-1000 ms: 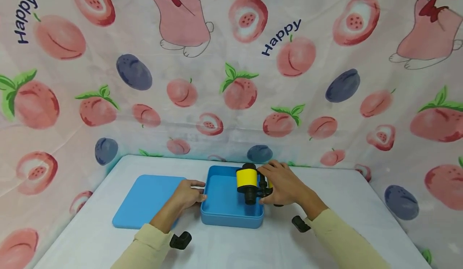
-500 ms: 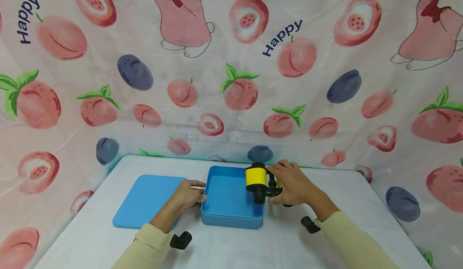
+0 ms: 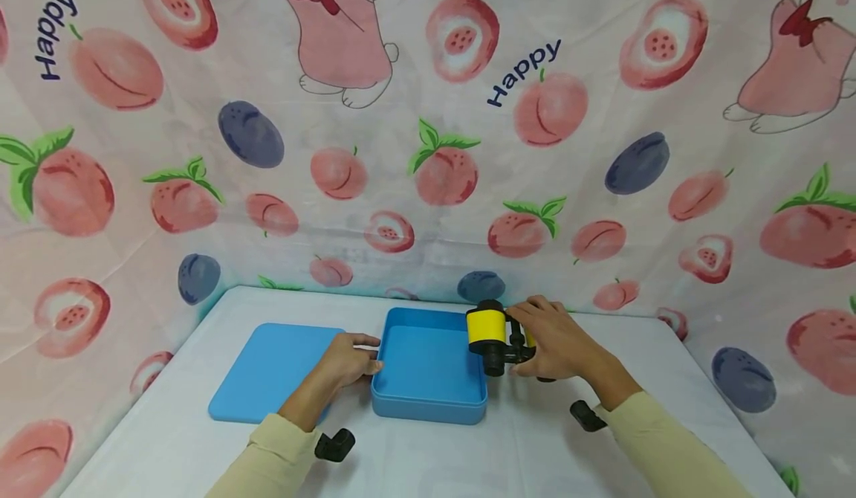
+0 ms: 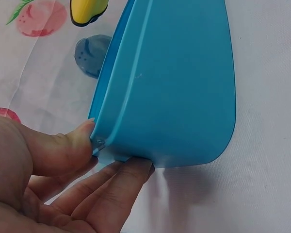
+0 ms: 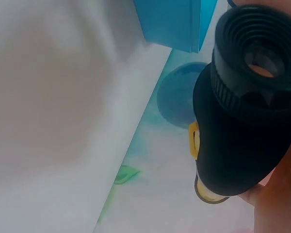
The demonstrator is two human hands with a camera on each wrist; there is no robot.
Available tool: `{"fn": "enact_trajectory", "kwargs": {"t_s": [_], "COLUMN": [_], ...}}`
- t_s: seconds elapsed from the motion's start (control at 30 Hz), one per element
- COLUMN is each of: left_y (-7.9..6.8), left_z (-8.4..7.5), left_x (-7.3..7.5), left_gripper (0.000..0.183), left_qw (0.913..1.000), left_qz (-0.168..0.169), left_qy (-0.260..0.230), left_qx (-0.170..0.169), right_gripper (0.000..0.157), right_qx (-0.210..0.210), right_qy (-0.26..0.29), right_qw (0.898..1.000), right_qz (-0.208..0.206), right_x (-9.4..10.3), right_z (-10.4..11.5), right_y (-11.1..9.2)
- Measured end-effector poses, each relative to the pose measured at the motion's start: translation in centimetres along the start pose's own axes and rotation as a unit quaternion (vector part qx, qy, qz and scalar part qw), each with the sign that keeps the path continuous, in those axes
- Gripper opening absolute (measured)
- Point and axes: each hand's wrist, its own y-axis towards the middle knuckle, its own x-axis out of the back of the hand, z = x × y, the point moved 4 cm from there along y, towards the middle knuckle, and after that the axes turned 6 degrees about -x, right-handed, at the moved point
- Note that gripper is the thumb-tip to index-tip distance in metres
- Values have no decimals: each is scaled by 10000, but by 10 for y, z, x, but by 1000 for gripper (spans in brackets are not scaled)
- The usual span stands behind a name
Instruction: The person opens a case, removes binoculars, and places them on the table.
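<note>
Yellow-and-black binoculars (image 3: 487, 327) hang in my right hand (image 3: 551, 338), whose fingers and thumb grip the right-hand barrel. They overlap the right rim of an open blue box (image 3: 428, 409) in the head view. In the right wrist view, a black eyepiece and the dark body of the binoculars (image 5: 242, 141) fill the right side, with the box (image 5: 172, 24) at the top. My left hand (image 3: 348, 360) holds the box by its left wall. The left wrist view has the thumb at the rim and the fingers (image 4: 114, 189) against the outer side.
A flat blue lid (image 3: 261, 372) lies on the white table (image 3: 428, 461) to the left of the box, partly hidden by my left forearm. Behind the table hangs a fruit-print cloth (image 3: 401, 149). A black wrist device (image 3: 334, 445) sits by each cuff.
My right hand has carried the binoculars to the right, from above the box's interior to its right rim. The left hand and the box have stayed put.
</note>
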Motion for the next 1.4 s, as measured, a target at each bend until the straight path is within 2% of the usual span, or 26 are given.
{"fn": "enact_trajectory", "kwargs": {"t_s": [0.53,0.73,1.23,1.4], "left_y": [-2,-3,-3,-5], "left_z": [1,3,0,2], "left_x": [3,3,4,4], "left_gripper": [45,45,46,47], "left_qw": [9999,9999,9998,9998], "left_qz": [20,54,54,95], "left_qy": [-92,-93,-77,-41], "left_qx": [-62,-119,-165,-141], "right_gripper": [91,93,89,90], "right_qx": [-6,-148,-276,-392], "right_qy": [-70,-115,147,214], "right_qw": [9999,9997,9994,9990], "right_qz": [-157,-146,-172,-98], "right_x": [4,2,6,2], "right_z": [-18,-26,-40,-42], "right_y": [-10,-17,-23,-28]}}
